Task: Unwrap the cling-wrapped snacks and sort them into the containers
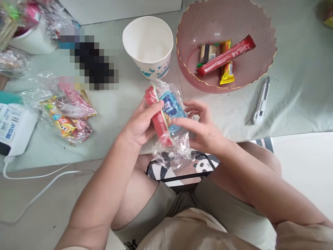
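My left hand (143, 119) is closed around a clear plastic bag of snacks (177, 142), thumb on top. Through the film show a red wrapped snack stick (159, 116) and a blue snack packet (171, 109). On the bag's right side, my right hand (204, 126) has its fingers apart, with one fingertip at the blue packet. Whether that fingertip presses the film or only hovers, I cannot tell. Just beyond the bag stands a white paper cup (148, 43) with blue prints. To its right sits a pink ribbed bowl (249, 21) holding several wrapped snacks.
A white utility knife (261, 100) lies right of the bowl. Bagged snacks (69, 113) and a white box-shaped device (17, 125) with a cable (49, 176) are at left. Another filled cup (33, 40) stands at the far left. The cloth-covered table's front edge runs below my hands.
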Available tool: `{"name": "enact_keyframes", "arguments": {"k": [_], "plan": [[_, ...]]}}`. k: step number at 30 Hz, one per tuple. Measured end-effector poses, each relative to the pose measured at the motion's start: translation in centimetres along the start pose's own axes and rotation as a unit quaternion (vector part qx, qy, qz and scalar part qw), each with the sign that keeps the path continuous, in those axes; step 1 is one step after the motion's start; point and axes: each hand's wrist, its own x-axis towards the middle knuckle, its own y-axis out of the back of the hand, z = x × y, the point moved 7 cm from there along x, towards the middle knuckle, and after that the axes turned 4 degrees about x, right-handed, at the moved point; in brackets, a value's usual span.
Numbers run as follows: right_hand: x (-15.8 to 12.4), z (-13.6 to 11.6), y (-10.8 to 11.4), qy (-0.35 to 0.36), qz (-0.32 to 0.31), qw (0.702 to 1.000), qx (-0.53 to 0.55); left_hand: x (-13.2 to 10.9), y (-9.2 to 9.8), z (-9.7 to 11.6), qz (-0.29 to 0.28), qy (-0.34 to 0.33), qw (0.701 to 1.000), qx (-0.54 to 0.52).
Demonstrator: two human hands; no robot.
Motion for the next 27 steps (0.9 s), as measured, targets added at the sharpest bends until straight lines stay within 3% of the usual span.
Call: {"name": "enact_keyframes", "arguments": {"k": [3, 8, 13, 18, 22, 25, 27], "plan": [[0.7, -0.8, 0.1, 0.033, -0.008, 0.999, -0.009, -0.3, -0.6, -0.3, -0.004, 0.002, 1.000, -0.006], [1.3, -0.9, 0.5, 0.083, -0.012, 0.994, 0.073, -0.4, -0.8, 0.1, -0.014, -0.042, 0.998, 0.052], [1.5, -0.4, 0.0, 0.016, 0.002, 0.998, 0.062, -0.8, -1.2, 0.0, -0.085, -0.074, 0.988, 0.110], [1.3, 0.2, 0.2, -0.107, 0.083, 0.990, 0.040, -1.4, -1.6, -0.5, -0.173, -0.050, 0.979, 0.096], [1.1, 0.9, -0.3, -0.172, 0.079, 0.979, 0.071, -1.6, -1.0, -0.6, -0.145, -0.075, 0.967, 0.194], [1.3, 0.3, 0.3, -0.134, 0.050, 0.983, 0.113, -1.5, -0.7, -0.4, -0.127, -0.091, 0.964, 0.216], [1.3, -0.3, 2.0, -0.108, 0.058, 0.986, 0.115, -1.4, -0.5, 0.3, -0.110, -0.106, 0.968, 0.198]]}}
